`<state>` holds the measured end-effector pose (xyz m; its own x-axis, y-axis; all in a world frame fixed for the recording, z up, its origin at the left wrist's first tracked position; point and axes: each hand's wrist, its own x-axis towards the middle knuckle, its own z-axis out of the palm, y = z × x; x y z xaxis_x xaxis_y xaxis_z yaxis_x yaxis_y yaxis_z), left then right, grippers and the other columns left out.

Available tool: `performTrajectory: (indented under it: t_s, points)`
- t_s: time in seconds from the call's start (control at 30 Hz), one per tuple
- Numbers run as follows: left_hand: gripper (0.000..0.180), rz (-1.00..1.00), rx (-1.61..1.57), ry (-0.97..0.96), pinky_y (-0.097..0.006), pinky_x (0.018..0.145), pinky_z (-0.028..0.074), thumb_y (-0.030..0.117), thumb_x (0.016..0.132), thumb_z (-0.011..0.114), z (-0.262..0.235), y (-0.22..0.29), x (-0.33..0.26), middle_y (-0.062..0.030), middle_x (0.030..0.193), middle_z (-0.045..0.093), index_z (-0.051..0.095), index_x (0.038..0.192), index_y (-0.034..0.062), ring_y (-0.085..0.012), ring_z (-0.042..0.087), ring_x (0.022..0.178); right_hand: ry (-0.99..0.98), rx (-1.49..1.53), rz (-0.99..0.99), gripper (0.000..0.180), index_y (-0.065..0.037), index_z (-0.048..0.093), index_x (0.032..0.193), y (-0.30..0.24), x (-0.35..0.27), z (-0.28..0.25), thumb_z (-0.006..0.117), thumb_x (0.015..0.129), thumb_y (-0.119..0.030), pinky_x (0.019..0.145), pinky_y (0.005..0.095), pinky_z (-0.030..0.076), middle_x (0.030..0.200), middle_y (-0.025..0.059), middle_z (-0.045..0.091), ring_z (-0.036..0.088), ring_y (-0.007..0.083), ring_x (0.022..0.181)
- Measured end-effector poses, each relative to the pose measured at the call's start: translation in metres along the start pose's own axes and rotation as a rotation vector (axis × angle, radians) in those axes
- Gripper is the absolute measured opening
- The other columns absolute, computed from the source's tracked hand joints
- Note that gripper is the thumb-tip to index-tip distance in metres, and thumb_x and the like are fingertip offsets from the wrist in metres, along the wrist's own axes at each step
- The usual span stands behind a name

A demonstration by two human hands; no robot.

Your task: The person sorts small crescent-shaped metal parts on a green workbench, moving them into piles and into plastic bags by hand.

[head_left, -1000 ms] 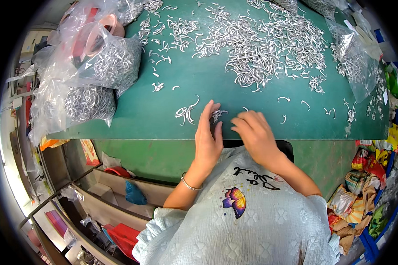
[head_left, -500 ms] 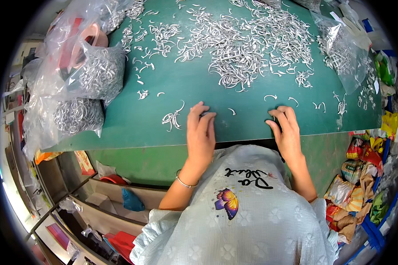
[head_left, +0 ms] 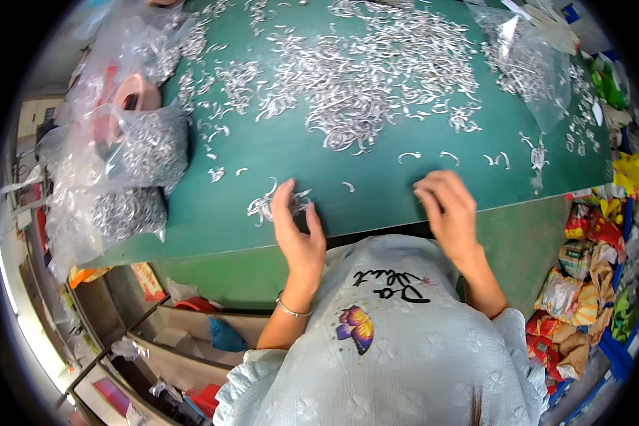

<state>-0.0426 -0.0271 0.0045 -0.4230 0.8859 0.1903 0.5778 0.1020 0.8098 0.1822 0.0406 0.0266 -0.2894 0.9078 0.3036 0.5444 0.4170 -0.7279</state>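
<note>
My left hand point(head_left: 299, 231) is at the table's near edge, thumb and fingers spread apart. Just beyond its fingers lies a small cluster of curved silver metal pieces point(head_left: 261, 206); some sit right by the fingertips. Further right, my right hand point(head_left: 449, 213) hovers over the near edge, its thumb and fingertips drawn together in a pinch. Whatever may be between those fingertips is too small to make out. One single curved piece point(head_left: 348, 187) lies between the hands, and two more point(head_left: 409, 157) rest just beyond the right hand.
A large heap of the same pieces point(head_left: 355, 106) spreads over the far middle of the green table point(head_left: 213, 220). Clear plastic bags of pieces point(head_left: 149, 153) stand at the left, another bag point(head_left: 529, 71) at the far right. Colourful packets point(head_left: 561, 291) are piled on the right below the table.
My left hand has opened and shifted left toward the small cluster, where more pieces now lie. The right hand stays near its place, its fingers closer together. The view has shifted slightly.
</note>
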Motion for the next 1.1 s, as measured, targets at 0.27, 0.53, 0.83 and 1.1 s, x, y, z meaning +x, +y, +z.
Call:
performTrajectory:
  t_s: [0.27,0.53,0.83,1.1]
  points:
    - [0.046,-0.020,0.014,0.073,-0.034,0.099,0.043,-0.012,0.086,0.050,-0.014,-0.009,-0.009,-0.0136,0.129,0.053,0.048,0.131,-0.0013,-0.0246,0.051,0.122,-0.231,0.101,-0.315,0.013,-0.003,0.062,0.089,-0.031,0.024,0.094,0.066,0.077,-0.006,0.072,0.0373,0.042,0.088,0.0079,0.057,0.054,0.0261,0.083]
    - [0.064,0.004,0.150,-0.022,-0.036,0.088,0.047,-0.005,0.076,0.073,-0.018,-0.007,-0.014,-0.0140,0.127,0.056,0.046,0.134,0.0021,-0.0270,0.057,0.111,-0.254,-0.101,-0.299,0.015,-0.005,0.063,0.088,-0.033,0.019,0.084,0.070,0.076,-0.009,0.071,0.0370,0.038,0.090,0.0045,0.057,0.053,0.0238,0.084]
    - [0.057,-0.101,-0.041,-0.022,-0.035,0.086,0.048,-0.013,0.080,0.062,-0.027,-0.008,-0.012,-0.0172,0.125,0.055,0.046,0.133,0.0000,-0.0298,0.056,0.109,-0.226,-0.107,-0.279,0.017,-0.005,0.064,0.092,-0.043,0.036,0.096,0.070,0.077,-0.010,0.073,0.0376,0.038,0.092,0.0056,0.057,0.052,0.0242,0.087]
    - [0.059,0.025,0.075,-0.050,-0.042,0.099,0.043,-0.007,0.079,0.068,-0.025,-0.006,-0.006,-0.0188,0.132,0.052,0.047,0.133,0.0001,-0.0345,0.051,0.121,-0.213,-0.176,-0.206,0.031,-0.006,0.065,0.107,-0.027,0.049,0.072,0.072,0.078,-0.013,0.081,0.0385,0.038,0.109,0.0069,0.058,0.053,0.0270,0.099]
